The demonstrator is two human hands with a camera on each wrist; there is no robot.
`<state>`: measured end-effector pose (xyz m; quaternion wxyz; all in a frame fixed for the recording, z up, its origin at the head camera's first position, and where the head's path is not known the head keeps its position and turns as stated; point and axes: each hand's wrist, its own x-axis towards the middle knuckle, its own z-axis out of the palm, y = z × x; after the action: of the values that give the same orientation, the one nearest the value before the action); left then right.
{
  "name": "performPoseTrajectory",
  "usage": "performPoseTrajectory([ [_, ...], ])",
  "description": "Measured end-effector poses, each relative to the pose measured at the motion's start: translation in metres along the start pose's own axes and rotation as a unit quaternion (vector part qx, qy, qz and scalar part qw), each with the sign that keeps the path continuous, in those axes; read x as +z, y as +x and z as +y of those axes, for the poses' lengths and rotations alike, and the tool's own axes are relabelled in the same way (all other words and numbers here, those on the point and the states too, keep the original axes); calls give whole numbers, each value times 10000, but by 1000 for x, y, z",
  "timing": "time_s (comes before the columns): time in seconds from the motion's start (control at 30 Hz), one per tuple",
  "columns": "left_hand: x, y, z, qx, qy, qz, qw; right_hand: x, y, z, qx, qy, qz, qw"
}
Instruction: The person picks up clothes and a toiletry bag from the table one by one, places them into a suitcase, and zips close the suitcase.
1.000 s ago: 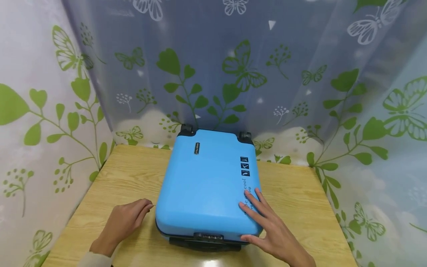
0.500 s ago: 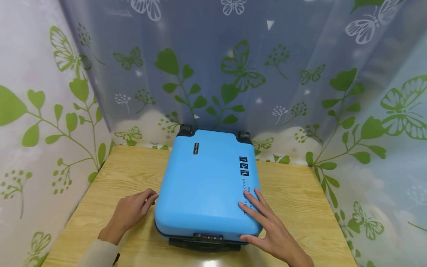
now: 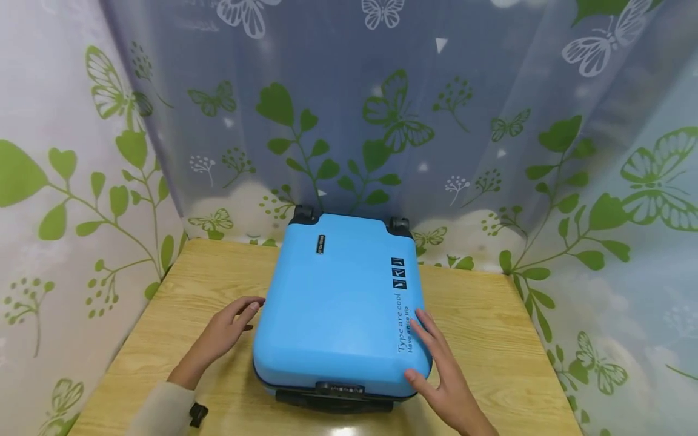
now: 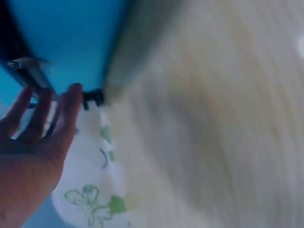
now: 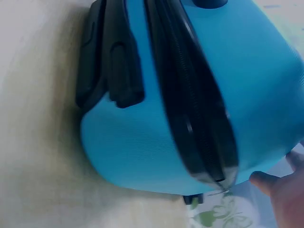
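Here's the blue suitcase (image 3: 338, 309) lying flat on the counter (image 3: 474, 309), probably for steadiness. The right hand (image 3: 444, 378), open-fingered, rests at its right edge, seemingly bracing; the left hand (image 3: 225, 333), fingers loose, reaches its left side, though blur obscures contact. And look: the left has moved farther along, the right slid outward, baring printed lettering (image 3: 402, 324).
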<state>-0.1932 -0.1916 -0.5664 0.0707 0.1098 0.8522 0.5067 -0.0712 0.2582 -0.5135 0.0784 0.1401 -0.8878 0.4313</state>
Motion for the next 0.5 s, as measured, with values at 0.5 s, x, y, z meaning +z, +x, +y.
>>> performPoseTrajectory([
  [0.5,1,37,38,-600,-1664,-774,9812,10,-4,19,2309,2773,-40,9326],
])
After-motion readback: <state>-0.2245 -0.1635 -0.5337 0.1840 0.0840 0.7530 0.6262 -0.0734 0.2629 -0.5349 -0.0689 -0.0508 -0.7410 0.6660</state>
